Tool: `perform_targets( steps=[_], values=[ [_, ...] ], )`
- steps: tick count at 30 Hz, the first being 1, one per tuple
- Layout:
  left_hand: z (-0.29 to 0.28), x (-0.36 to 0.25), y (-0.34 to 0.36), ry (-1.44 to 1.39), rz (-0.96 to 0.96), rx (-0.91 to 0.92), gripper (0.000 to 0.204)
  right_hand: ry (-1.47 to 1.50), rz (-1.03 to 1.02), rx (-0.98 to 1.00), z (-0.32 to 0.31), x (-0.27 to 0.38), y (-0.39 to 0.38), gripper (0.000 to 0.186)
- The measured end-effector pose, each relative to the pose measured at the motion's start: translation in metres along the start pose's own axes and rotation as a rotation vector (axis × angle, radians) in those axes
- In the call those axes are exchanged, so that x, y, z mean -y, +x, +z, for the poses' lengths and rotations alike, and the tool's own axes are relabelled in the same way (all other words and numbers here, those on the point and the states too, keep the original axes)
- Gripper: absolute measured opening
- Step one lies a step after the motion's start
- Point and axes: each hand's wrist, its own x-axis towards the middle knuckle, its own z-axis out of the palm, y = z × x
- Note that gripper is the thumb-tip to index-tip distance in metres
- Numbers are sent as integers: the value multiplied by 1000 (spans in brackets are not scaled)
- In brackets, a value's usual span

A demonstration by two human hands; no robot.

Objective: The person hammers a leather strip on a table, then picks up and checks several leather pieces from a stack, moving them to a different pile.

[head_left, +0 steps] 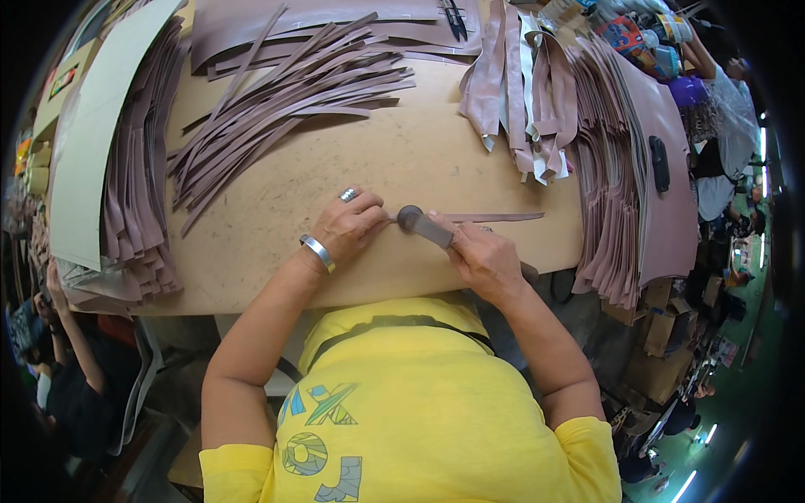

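On the tan table lies one narrow mauve strip (507, 217), leather-like, stretched out crosswise in front of me. The fingers of my left hand (348, 226) close on its left end and press it to the table. My right hand (486, 258) grips a hammer (432, 230) with a dark round face. That face rests on or just over the strip, beside my left fingertips; I cannot tell if they touch. The hammer's handle is mostly hidden under my right hand.
Loose mauve strips (285, 105) are piled at the back left. Stacked pieces stand along the left (138, 159) and right (608, 168) edges. Wider strips (528, 84) hang together at the back right. Thread snips (454, 18) lie on mauve sheets (335, 17) at the far edge.
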Motion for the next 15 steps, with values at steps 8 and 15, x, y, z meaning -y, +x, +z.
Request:
perform_targets(
  steps=[8, 15],
  values=[
    [-3, 1, -4, 12, -14, 9, 10, 43, 40, 78, -3, 1, 3, 56],
    [-18, -4, -5, 14, -48, 19, 10, -38, -14, 23, -7, 10, 12, 54]
  ],
)
